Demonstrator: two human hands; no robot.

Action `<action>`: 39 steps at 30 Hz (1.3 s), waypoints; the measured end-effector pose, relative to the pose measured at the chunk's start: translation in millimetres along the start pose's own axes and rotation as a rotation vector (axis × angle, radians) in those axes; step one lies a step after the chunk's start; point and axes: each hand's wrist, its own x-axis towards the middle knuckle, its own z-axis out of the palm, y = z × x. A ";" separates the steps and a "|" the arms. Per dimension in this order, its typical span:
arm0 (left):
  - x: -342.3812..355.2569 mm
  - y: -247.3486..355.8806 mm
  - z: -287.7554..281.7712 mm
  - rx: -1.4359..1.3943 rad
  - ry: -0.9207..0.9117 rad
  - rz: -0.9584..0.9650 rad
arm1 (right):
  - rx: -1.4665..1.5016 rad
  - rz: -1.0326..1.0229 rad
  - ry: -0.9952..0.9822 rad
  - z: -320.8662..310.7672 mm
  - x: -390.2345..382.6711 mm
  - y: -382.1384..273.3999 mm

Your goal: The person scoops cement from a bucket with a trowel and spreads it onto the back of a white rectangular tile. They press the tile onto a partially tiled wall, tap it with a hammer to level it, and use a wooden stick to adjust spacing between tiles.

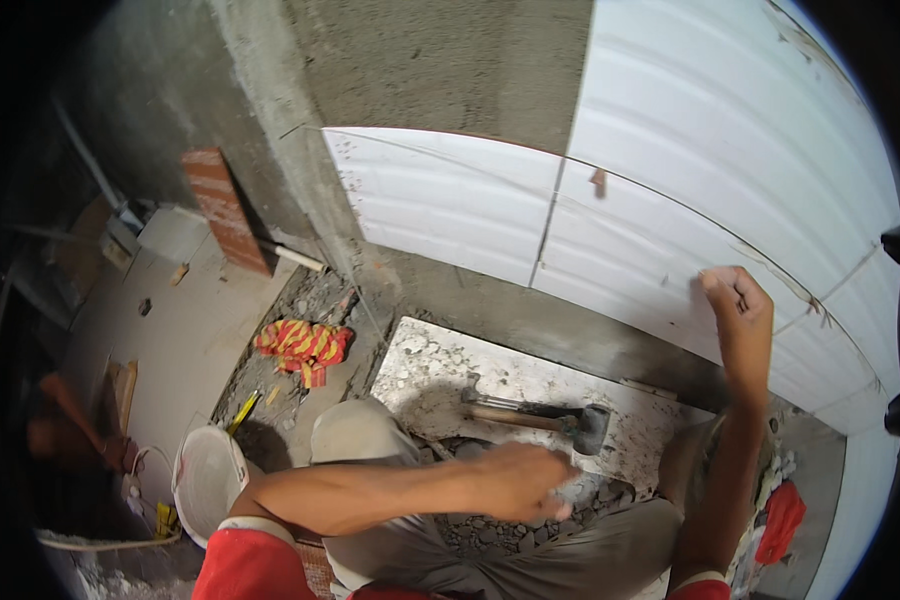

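Note:
My left hand (530,480) hangs over the rubble between my knees, near a rubber mallet (592,430). Motion smears its fingers, so I cannot tell whether they hold anything. The mallet, black-headed with a wooden handle, lies on a mortar-spattered white board (440,350), beside a dark metal tool (515,405). Raised in front of the white wall tiles (630,240), my right hand (742,305) has its fingers curled in toward the thumb. Whatever they hold, if anything, is too small to make out. A thin string runs along the tiles' upper edge.
To the left are a white bucket (208,480), a red-and-yellow cloth (305,345) and a leaning reddish-brown plank-like tile (228,212). Broken rubble (490,530) covers the ground between my legs. Another person's arm (75,415) shows at far left; a red piece (780,520) lies at right.

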 end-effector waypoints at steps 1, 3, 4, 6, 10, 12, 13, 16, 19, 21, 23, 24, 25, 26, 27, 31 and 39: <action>-1.3 -0.8 -10.7 -0.029 0.128 -0.017 | 0.012 -0.003 0.065 3.5 2.0 4.3; -6.7 -2.4 -30.6 0.003 0.386 0.028 | 0.030 -0.021 0.154 9.5 7.0 12.2; -9.3 -2.7 -39.1 -0.091 0.447 0.040 | -0.011 -0.072 0.201 12.6 9.3 15.7; -15.9 -2.4 -51.1 -0.261 0.493 -0.027 | -0.065 -0.158 0.331 15.9 13.9 21.1; -19.3 -0.5 -56.5 -0.240 0.545 -0.017 | -0.075 -0.128 0.513 12.5 19.7 27.4; -18.4 -0.8 -55.1 -0.215 0.520 0.005 | -0.107 -0.107 0.552 7.6 20.8 29.3; -17.9 -1.2 -54.2 -0.182 0.516 0.010 | -0.111 -0.073 0.584 5.2 21.2 30.0; -13.8 -2.7 -52.3 -0.176 0.507 0.031 | -0.134 -0.138 0.614 0.8 22.5 32.2; -12.1 -3.4 -51.6 -0.156 0.503 0.046 | -0.161 -0.130 0.670 1.1 25.1 34.0; -12.7 -3.0 -51.1 -0.183 0.490 0.031 | -0.179 -0.166 0.721 2.4 26.6 35.0; -13.6 -2.5 -51.2 -0.184 0.480 0.013 | -0.179 -0.181 0.749 3.1 27.8 35.8; -14.0 -2.3 -51.3 -0.177 0.478 0.012 | -0.174 -0.176 0.755 3.1 28.3 36.2; -14.1 -2.3 -51.7 -0.154 0.483 0.012 | -0.170 -0.175 0.766 2.8 28.8 36.6; -14.2 -2.2 -52.1 -0.152 0.480 0.021 | -0.169 -0.166 0.769 2.2 29.3 36.9; -14.2 -2.2 -52.6 -0.134 0.484 0.029 | -0.168 -0.160 0.776 1.3 29.8 37.2; -16.6 -1.8 -54.9 -0.102 0.431 -0.015 | -0.169 -0.128 0.805 -2.7 32.6 37.4; -20.2 -1.1 -54.7 -0.034 0.403 -0.015 | -0.218 -0.151 0.814 -5.4 32.8 36.6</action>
